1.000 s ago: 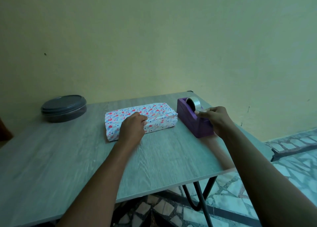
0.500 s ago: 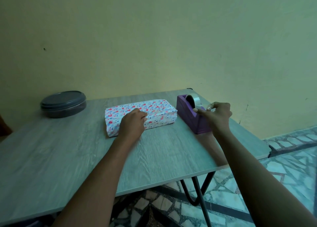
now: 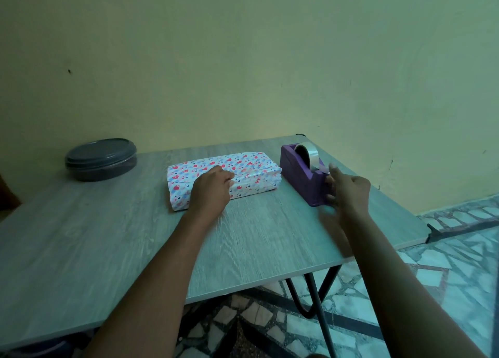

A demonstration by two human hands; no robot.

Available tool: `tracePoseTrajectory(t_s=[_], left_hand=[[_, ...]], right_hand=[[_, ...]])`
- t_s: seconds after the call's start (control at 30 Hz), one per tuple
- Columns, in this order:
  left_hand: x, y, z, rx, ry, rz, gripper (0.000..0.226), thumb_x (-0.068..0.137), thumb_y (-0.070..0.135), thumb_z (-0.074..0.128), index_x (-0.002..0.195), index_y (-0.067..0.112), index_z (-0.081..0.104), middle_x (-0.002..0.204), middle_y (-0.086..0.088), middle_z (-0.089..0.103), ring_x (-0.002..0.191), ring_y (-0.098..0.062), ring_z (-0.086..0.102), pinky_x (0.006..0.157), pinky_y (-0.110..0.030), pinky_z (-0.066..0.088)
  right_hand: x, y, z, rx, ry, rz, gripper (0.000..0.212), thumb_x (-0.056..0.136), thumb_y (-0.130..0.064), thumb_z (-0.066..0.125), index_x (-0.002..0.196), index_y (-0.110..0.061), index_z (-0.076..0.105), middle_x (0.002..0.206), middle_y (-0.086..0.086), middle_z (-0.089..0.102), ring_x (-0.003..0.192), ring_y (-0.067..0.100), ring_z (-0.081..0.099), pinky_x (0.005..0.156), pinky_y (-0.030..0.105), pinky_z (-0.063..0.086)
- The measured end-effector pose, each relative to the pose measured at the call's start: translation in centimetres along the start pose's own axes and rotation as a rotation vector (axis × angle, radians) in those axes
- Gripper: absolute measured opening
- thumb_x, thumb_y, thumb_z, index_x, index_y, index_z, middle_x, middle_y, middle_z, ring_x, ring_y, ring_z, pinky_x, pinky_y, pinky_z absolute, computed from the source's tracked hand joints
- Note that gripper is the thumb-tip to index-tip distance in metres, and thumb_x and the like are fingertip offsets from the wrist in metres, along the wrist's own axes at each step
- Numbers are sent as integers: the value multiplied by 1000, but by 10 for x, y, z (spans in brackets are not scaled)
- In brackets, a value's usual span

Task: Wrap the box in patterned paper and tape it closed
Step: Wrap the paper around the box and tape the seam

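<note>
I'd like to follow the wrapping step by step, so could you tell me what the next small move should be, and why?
Probably the right hand should draw a strip off the clear tape roll in the purple plastic dispenser. Its fingers sit by the cutter end, while the left hand presses down the heart-patterned paper on the box, apparently holding the fold.

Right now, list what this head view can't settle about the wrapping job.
- Wrapped box: the seam under the left hand is covered, so any tape there is unseen.
- Right hand: motion-blurred at the tape dispenser; whether its grip holds tape is unclear.
- Round container: lid hides its contents.
</note>
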State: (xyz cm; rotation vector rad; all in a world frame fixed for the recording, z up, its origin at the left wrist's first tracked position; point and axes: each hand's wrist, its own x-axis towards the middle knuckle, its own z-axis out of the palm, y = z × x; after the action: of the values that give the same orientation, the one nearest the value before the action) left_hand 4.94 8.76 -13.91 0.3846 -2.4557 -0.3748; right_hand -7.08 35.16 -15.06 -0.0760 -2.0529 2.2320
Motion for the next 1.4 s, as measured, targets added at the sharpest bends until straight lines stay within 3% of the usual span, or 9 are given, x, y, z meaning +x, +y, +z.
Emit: tracePoseTrajectory(t_s=[0.07,0.33,0.5,0.63,0.7,0.93,1.1,1.27,1.4], left_hand=[[0,0,1,-2,3,-4,19,99,17,63,109,7,76,104,-10,70,97,-29,65,82,-38,48],[-1,1,0,8,-2,-11,18,99,16,64,108,6,76,103,-10,71,95,-29,65,81,-39,49],[3,-2,-1,37,-73,10,21,101,15,61,115,8,75,104,-9,65,98,-29,64,83,-40,51],[10,-6,-13,27,-182,39,28,100,17,63,127,16,72,109,-4,51,109,-25,57,91,-46,52],[12,-7,-22,91,-235,52,29,101,23,62,129,23,70,113,-3,48,114,-24,53,90,-45,51],[-4,-23,-41,229,-208,125,18,98,24,57,107,17,71,120,6,53,111,-19,62,82,-39,53],[-11,-36,-47,233,-145,129,21,98,21,57,109,18,74,114,4,61,115,-22,57,81,-43,55],[-12,-39,-42,209,-94,99,18,94,18,59,100,21,75,100,5,62,103,-24,61,73,-40,55],[-7,-37,-42,229,-113,85,18,93,16,61,103,20,76,103,2,63,102,-27,62,76,-40,55]], right_hand=[[-1,6,-3,79,-39,37,24,94,-21,74,83,0,77,92,20,77,84,29,74,85,48,64],[-12,16,-6,93,47,83,14,94,-9,72,88,3,76,90,20,75,92,31,74,78,36,59],[-27,20,-9,-74,63,-180,18,95,-20,70,80,-10,75,84,14,73,79,21,69,78,43,58],[-37,19,2,-242,-12,-412,6,97,-17,68,93,-16,73,103,8,66,84,11,63,82,29,53],[-44,17,11,-235,-84,-448,8,98,-12,66,95,-12,74,97,7,71,80,14,65,74,22,50],[-56,-1,72,-261,-330,-469,12,94,-7,71,97,-9,82,71,-4,72,58,-1,60,67,34,56],[-61,-17,120,-328,-432,-368,21,93,-11,73,112,-12,82,91,6,80,71,2,63,82,38,62],[-63,-28,157,-272,-495,-172,31,88,0,71,117,-7,79,74,5,69,40,1,45,51,21,38],[-62,-32,174,-311,-480,-5,33,78,5,76,108,-10,77,76,19,71,45,21,42,43,22,33]])
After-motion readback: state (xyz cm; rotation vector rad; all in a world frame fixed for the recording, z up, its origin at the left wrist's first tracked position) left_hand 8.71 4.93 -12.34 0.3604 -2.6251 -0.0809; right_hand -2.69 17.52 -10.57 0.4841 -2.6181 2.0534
